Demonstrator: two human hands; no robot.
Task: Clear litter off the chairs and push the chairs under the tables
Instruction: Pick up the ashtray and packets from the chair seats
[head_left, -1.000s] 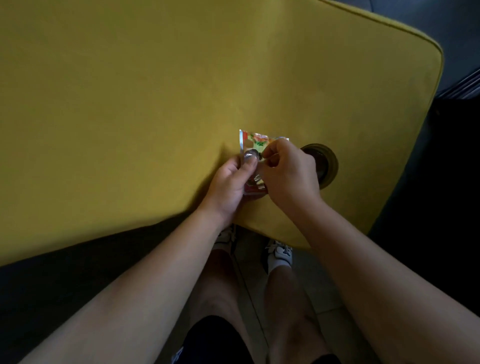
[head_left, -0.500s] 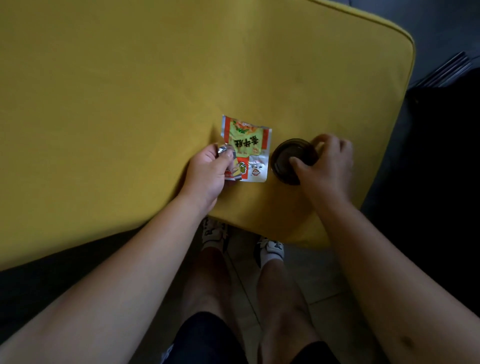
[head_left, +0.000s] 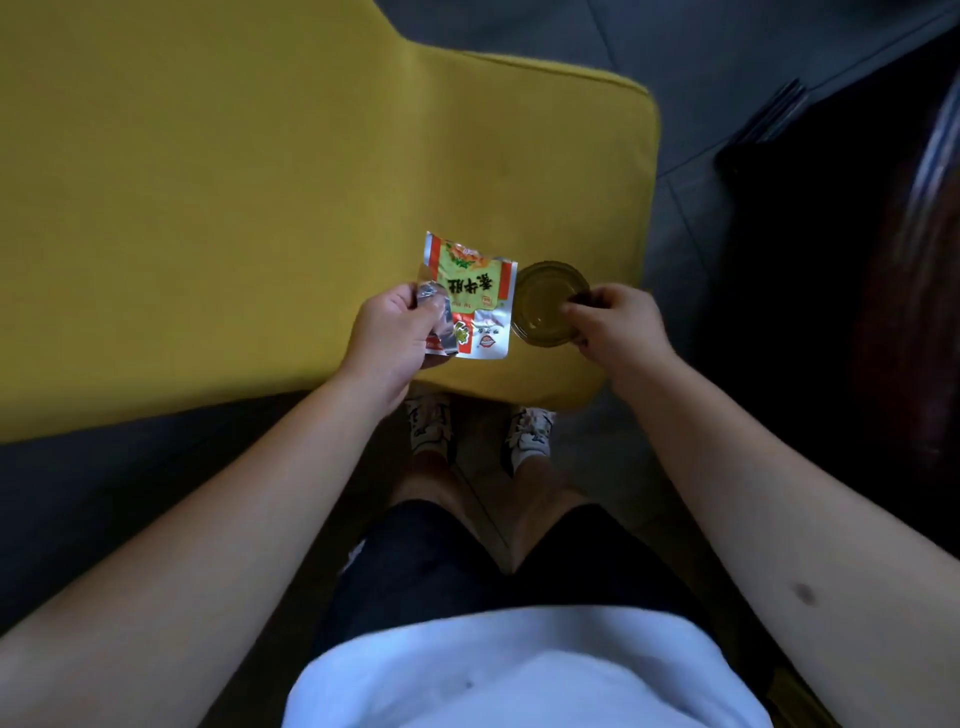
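A yellow upholstered chair seat (head_left: 234, 197) fills the upper left of the head view. My left hand (head_left: 397, 332) is shut on a foil snack wrapper (head_left: 470, 296), green, red and silver with printed characters, held just above the seat's front right part. Right beside it, my right hand (head_left: 613, 325) pinches the rim of a round, dark, see-through lid or dish (head_left: 545, 301), lifted off the cushion. Wrapper and round piece almost touch.
Grey tiled floor (head_left: 675, 67) lies beyond the seat. A dark piece of furniture (head_left: 831, 234) stands close on the right. My legs and white shoes (head_left: 530, 436) are below the seat's front edge.
My right hand left the wrapper, reached to the round piece and has lifted it off the seat. The left hand kept the wrapper. The view pulled back and up.
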